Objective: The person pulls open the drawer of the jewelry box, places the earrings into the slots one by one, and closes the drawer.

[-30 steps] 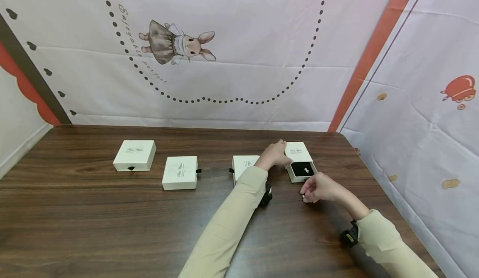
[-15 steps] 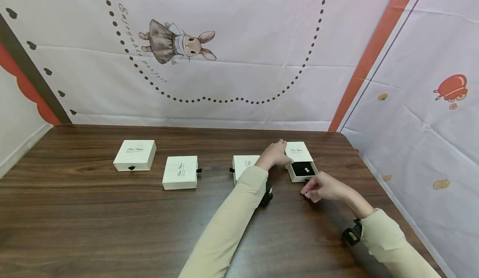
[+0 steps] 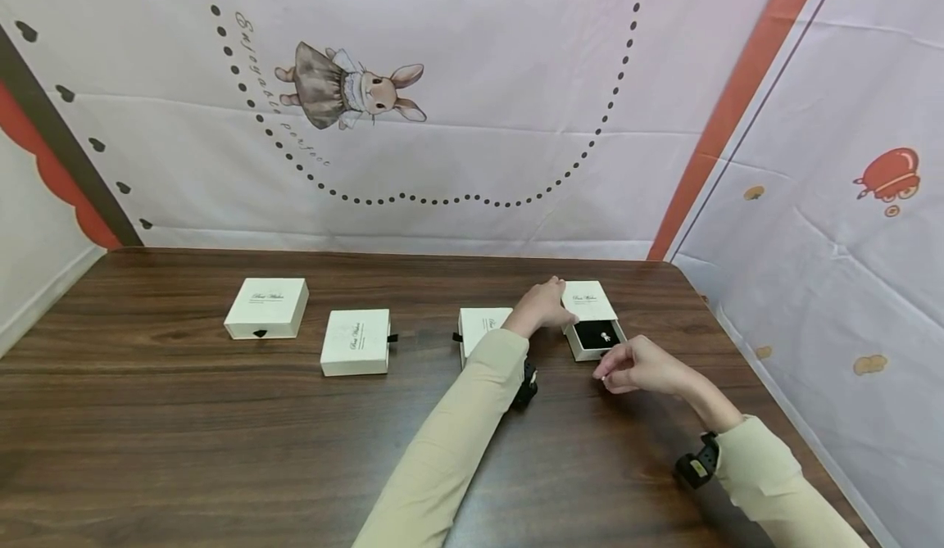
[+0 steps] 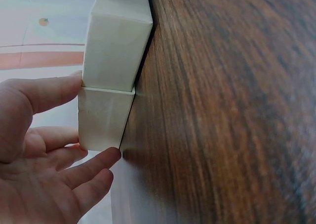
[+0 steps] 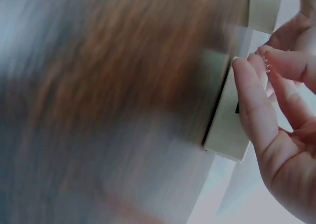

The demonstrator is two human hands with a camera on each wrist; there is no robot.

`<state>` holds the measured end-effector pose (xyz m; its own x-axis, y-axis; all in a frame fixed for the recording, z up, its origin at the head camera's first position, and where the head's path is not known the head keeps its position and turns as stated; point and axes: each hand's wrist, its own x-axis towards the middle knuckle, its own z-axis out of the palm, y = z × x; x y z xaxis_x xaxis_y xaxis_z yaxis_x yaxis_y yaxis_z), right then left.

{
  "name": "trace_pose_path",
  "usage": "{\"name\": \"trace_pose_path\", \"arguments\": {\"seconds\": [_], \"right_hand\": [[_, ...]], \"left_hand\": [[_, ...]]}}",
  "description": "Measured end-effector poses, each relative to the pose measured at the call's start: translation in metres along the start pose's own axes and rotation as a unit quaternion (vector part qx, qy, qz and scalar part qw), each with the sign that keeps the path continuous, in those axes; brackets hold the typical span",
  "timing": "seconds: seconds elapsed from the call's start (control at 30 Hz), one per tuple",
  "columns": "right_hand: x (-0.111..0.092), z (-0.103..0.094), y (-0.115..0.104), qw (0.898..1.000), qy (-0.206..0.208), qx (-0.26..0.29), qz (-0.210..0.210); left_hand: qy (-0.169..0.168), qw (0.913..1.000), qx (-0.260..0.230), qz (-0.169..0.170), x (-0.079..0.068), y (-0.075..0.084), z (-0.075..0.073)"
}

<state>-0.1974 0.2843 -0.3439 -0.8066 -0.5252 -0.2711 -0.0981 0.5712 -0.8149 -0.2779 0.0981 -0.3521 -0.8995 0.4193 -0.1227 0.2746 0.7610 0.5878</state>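
Observation:
A white gift box (image 3: 586,298) stands at the right of the table, its drawer slid partly out toward me. In the drawer's black insert (image 3: 587,335) sits a small silvery piece of jewellery (image 3: 606,337). My left hand (image 3: 544,305) grips the box's outer sleeve, thumb and fingers against it, as the left wrist view shows with the hand (image 4: 54,169) around its end. In front of the drawer, just above the table, my right hand (image 3: 640,366) pinches a tiny shiny piece of jewellery (image 5: 267,65) between thumb and fingertips. Its exact kind is too small to tell.
Three more white boxes stand on the brown table (image 3: 243,450): one at far left (image 3: 267,306), one nearer the middle (image 3: 356,341), and one (image 3: 479,327) partly hidden behind my left forearm. A printed cloth (image 3: 472,155) hangs behind the table.
My right hand has risen slightly from the tabletop, the tiny piece between its fingertips. The left hand and the box have stayed in place.

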Motion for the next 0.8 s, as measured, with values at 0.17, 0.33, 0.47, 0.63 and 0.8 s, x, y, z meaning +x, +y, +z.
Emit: {"name": "trace_pose_path", "arguments": {"seconds": [0.17,0.33,0.47,0.63,0.8], "right_hand": [[-0.0002,-0.0020,0.0015,1.000,-0.005,0.018,0.001],[-0.0011,-0.0053,0.0034,1.000,0.005,0.030,0.006],[-0.0010,-0.0067,0.0024,0.999,0.025,0.035,0.001],[0.0007,-0.0073,0.0008,0.998,0.062,0.003,-0.016],[0.0025,-0.0092,-0.0003,0.997,0.069,-0.004,-0.017]], "left_hand": [[0.000,1.0000,0.004,-0.002,-0.0001,-0.0001,0.0000],[0.001,1.0000,0.006,-0.002,0.0010,-0.0007,0.0014],[0.003,1.0000,0.008,-0.003,0.0018,-0.0006,0.0018],[0.002,1.0000,0.009,-0.002,0.0021,-0.0007,0.0014],[-0.003,1.0000,0.001,-0.007,0.0008,-0.0001,0.0008]]}}
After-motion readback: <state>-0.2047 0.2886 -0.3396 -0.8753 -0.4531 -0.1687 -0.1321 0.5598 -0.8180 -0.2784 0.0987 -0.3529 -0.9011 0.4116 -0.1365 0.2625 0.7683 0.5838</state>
